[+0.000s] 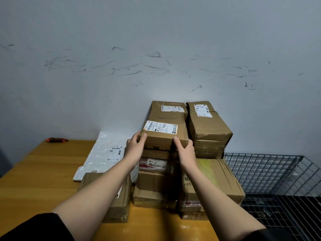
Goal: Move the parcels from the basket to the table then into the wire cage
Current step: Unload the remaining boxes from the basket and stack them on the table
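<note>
Orange-handled knife (57,140) lies far left of the stack (156,180), at the table's (43,171) back edge by the wall. Nearer the stack, on its left, I see a white mailer (102,153) flat on the wood, with a low brown box (118,202) in front of it, partly under my left forearm. My left hand (134,147) grips the top box (164,135) at its near left corner, fingers curled over the upper edge. That box sits on the stack's summit, label up, between both my hands. Under it I count several more parcels, one marked "4-2" (152,163). My right hand (185,147) clasps the same box at its near right corner, thumb on top. Behind the stack stands another carton (167,110), and just right of it a taller pile (208,126) resting on a wide box with yellow tape (213,178). Right of the stack, beside the table, is the wire cage (278,180); I can make out no parcels inside it, only dark mesh.
</note>
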Demonstrator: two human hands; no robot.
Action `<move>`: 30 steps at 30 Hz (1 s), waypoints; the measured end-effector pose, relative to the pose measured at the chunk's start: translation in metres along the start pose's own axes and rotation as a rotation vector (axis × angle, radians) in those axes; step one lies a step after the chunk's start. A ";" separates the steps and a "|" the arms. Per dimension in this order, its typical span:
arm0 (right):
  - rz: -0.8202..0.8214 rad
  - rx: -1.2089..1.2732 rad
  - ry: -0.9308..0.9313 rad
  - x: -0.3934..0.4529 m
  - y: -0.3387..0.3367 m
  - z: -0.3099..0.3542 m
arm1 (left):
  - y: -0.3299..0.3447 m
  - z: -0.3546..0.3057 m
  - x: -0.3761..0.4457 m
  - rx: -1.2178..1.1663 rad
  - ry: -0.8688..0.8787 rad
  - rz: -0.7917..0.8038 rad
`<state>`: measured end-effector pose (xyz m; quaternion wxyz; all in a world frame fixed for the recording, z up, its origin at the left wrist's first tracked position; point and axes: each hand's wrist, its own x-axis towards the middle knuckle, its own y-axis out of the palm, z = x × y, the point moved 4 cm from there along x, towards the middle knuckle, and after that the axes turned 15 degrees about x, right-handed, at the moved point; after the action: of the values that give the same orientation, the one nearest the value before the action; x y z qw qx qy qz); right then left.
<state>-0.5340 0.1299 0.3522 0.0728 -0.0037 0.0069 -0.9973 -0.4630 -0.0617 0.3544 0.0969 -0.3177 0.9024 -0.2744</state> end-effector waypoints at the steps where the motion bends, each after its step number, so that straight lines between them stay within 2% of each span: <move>1: 0.007 0.006 0.000 0.001 0.000 0.000 | 0.000 0.000 0.000 0.001 0.002 -0.001; 7: 0.029 -0.013 0.013 0.005 0.001 -0.005 | 0.001 0.001 0.001 0.000 -0.004 0.003; 16: 0.067 0.090 0.034 -0.001 -0.003 -0.008 | 0.000 -0.002 -0.005 0.026 -0.001 0.049; 21: 0.038 0.070 -0.001 -0.005 -0.009 0.001 | -0.006 -0.008 -0.010 0.044 0.001 0.033; 23: -0.042 -0.045 -0.095 -0.005 -0.014 0.010 | -0.011 -0.010 -0.010 0.053 -0.004 -0.005; 26: -0.208 -0.220 -0.357 -0.013 -0.015 0.040 | -0.027 -0.011 -0.013 0.071 0.028 -0.127; 28: -0.237 -0.267 -0.524 -0.021 -0.006 0.063 | -0.045 -0.012 -0.017 0.111 0.070 -0.222; 30: -0.191 -0.297 -0.644 -0.030 0.015 0.082 | -0.069 -0.009 -0.024 0.142 0.104 -0.304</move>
<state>-0.5012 0.1187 0.4339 -0.0237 -0.3288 0.1280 -0.9354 -0.4119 -0.0875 0.4006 0.0299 -0.4283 0.8261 -0.3650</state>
